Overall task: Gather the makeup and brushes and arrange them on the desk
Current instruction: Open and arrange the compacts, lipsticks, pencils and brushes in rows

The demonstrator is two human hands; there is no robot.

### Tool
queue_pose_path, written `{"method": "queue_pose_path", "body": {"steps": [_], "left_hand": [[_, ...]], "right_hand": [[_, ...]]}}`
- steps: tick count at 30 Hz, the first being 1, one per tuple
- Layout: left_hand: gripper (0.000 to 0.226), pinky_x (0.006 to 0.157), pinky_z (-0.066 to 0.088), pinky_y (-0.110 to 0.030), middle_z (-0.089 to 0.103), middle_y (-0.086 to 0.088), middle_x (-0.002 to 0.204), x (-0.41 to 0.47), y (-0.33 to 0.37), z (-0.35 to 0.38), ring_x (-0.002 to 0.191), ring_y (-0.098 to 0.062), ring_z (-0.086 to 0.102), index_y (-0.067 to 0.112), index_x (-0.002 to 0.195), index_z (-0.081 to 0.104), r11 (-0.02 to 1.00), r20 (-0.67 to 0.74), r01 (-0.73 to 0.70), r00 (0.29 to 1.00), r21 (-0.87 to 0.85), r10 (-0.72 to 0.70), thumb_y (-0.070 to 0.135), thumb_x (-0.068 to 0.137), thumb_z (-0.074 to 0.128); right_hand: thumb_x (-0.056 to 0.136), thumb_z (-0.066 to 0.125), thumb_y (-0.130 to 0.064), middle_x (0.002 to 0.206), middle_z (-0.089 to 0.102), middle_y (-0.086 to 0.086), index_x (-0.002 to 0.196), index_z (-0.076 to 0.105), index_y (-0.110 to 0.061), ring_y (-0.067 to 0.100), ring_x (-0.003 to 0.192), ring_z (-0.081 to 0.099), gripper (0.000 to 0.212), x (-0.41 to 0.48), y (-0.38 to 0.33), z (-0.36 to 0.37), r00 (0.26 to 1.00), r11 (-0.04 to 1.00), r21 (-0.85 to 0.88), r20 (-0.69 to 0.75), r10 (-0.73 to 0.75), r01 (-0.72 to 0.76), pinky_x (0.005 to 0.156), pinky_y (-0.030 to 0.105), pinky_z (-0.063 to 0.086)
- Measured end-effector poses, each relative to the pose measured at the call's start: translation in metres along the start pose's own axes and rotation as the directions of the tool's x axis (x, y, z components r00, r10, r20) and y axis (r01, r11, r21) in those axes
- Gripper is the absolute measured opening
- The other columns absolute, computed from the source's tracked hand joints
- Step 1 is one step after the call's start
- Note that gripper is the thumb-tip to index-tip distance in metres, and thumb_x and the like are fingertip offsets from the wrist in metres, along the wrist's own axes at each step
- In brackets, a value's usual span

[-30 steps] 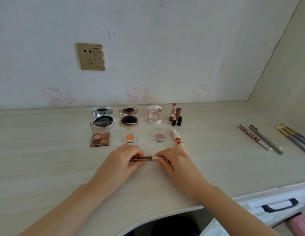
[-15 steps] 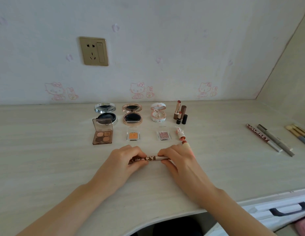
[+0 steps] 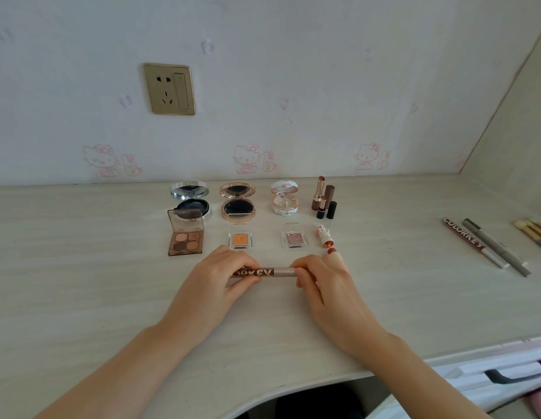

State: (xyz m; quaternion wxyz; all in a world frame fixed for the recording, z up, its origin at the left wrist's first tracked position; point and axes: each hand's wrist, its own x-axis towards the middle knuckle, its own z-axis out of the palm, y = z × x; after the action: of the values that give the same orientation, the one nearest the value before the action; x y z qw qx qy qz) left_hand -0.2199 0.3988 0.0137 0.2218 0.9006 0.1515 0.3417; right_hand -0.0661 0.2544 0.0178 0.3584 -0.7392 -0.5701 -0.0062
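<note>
Pen (image 3: pixel 263 272) unmoved: left hand (image 3: pixel 215 279) and right hand (image 3: pixel 326 282) still pinch its ends over the bench (image 3: pixel 82 282). Placement remains pending.

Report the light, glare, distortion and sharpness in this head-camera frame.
Head view: soft daylight, faint shadows under the left hand and right hand; lettering on the makeup pencil they grip reads sharp; the silver compact's lid reflects dark, no glare; wide-angle lens slants the right wall corner; brushes at the right border are cropped and softer.
</note>
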Motion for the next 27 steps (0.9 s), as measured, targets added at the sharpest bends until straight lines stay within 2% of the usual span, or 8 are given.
{"method": "queue_pose_path", "body": {"steps": [5, 9, 12, 14, 17, 19, 23, 27], "left_hand": [[0.013, 0.073, 0.044, -0.021, 0.057, 0.015, 0.082, 0.0000, 0.0011, 0.0007, 0.080, 0.000, 0.054, 0.022, 0.088, 0.068, 1.000, 0.005, 0.000, 1.000, 0.000, 0.000, 0.018, 0.078, 0.076], [0.014, 0.073, 0.045, -0.020, 0.058, 0.015, 0.083, -0.0001, 0.0025, 0.0010, 0.081, 0.001, 0.054, 0.021, 0.090, 0.068, 1.000, 0.007, -0.015, 1.000, -0.003, 0.015, 0.019, 0.078, 0.076], [0.014, 0.073, 0.045, -0.020, 0.058, 0.015, 0.082, -0.0010, 0.0030, 0.0008, 0.080, 0.001, 0.054, 0.022, 0.090, 0.068, 1.000, 0.014, -0.014, 1.000, -0.008, 0.014, 0.020, 0.079, 0.076], [0.014, 0.073, 0.045, -0.020, 0.057, 0.016, 0.082, -0.0016, 0.0029, 0.0006, 0.081, 0.002, 0.053, 0.021, 0.090, 0.068, 1.000, 0.023, -0.018, 1.000, -0.008, 0.018, 0.019, 0.079, 0.076], [0.014, 0.073, 0.044, -0.019, 0.057, 0.017, 0.082, -0.0012, 0.0022, 0.0004, 0.081, 0.003, 0.052, 0.021, 0.090, 0.068, 1.000, 0.025, -0.013, 1.000, -0.003, 0.013, 0.019, 0.079, 0.076], [0.013, 0.073, 0.044, -0.018, 0.057, 0.016, 0.083, -0.0009, 0.0022, 0.0003, 0.081, 0.002, 0.053, 0.022, 0.091, 0.068, 1.000, 0.024, -0.007, 1.000, -0.003, 0.007, 0.020, 0.080, 0.075], [0.014, 0.073, 0.044, -0.018, 0.057, 0.016, 0.082, -0.0014, 0.0032, 0.0004, 0.081, 0.002, 0.053, 0.023, 0.090, 0.067, 1.000, 0.020, -0.013, 1.000, -0.003, 0.013, 0.019, 0.079, 0.076], [0.014, 0.073, 0.044, -0.019, 0.057, 0.016, 0.082, -0.0012, 0.0029, 0.0008, 0.080, 0.000, 0.053, 0.023, 0.090, 0.068, 1.000, 0.017, -0.009, 1.000, -0.004, 0.010, 0.020, 0.079, 0.076]], "right_hand": [[0.092, 0.054, -0.011, 0.097, 0.038, -0.032, 0.106, 0.052, -0.025, -0.008, 0.100, 0.038, 0.020, -0.0035, 0.0025, 0.0002, 1.000, 1.000, -0.001, -0.003, -0.015, 0.015, 0.085, 0.006, 0.032], [0.094, 0.050, -0.034, 0.100, 0.044, -0.026, 0.118, 0.048, -0.029, -0.001, 0.097, 0.042, 0.024, -0.0029, -0.0012, -0.0021, 0.999, 0.998, 0.045, -0.001, 0.044, -0.044, 0.084, 0.017, 0.039], [0.101, 0.034, -0.030, 0.088, 0.049, -0.020, 0.103, 0.060, -0.022, -0.001, 0.088, 0.039, 0.027, -0.0029, -0.0015, -0.0017, 0.999, 1.000, 0.009, -0.033, 0.004, -0.003, 0.079, 0.024, 0.040], [0.100, 0.037, -0.025, 0.086, 0.050, -0.017, 0.093, 0.058, -0.022, -0.001, 0.089, 0.039, 0.023, -0.0034, -0.0011, -0.0014, 0.999, 1.000, -0.012, -0.034, -0.020, 0.019, 0.077, 0.025, 0.039], [0.096, 0.048, -0.014, 0.094, 0.048, -0.018, 0.099, 0.056, -0.022, 0.000, 0.091, 0.040, 0.011, -0.0040, 0.0006, -0.0012, 0.999, 0.999, -0.021, -0.029, -0.029, 0.029, 0.080, 0.022, 0.038], [0.090, 0.052, -0.009, 0.097, 0.040, -0.025, 0.103, 0.051, -0.024, 0.002, 0.095, 0.041, 0.020, -0.0052, 0.0000, -0.0024, 0.999, 0.999, -0.019, -0.019, -0.030, 0.029, 0.082, 0.017, 0.037], [0.093, 0.051, -0.030, 0.100, 0.045, -0.022, 0.117, 0.048, -0.027, 0.003, 0.099, 0.044, 0.024, -0.0055, -0.0015, -0.0039, 1.000, 1.000, 0.003, -0.008, 0.029, -0.029, 0.083, 0.020, 0.042], [0.098, 0.027, -0.039, 0.080, 0.052, -0.015, 0.089, 0.057, -0.025, 0.009, 0.086, 0.041, 0.034, -0.0024, 0.0011, -0.0007, 1.000, 0.997, -0.070, -0.020, -0.015, 0.013, 0.074, 0.036, 0.047]]}}
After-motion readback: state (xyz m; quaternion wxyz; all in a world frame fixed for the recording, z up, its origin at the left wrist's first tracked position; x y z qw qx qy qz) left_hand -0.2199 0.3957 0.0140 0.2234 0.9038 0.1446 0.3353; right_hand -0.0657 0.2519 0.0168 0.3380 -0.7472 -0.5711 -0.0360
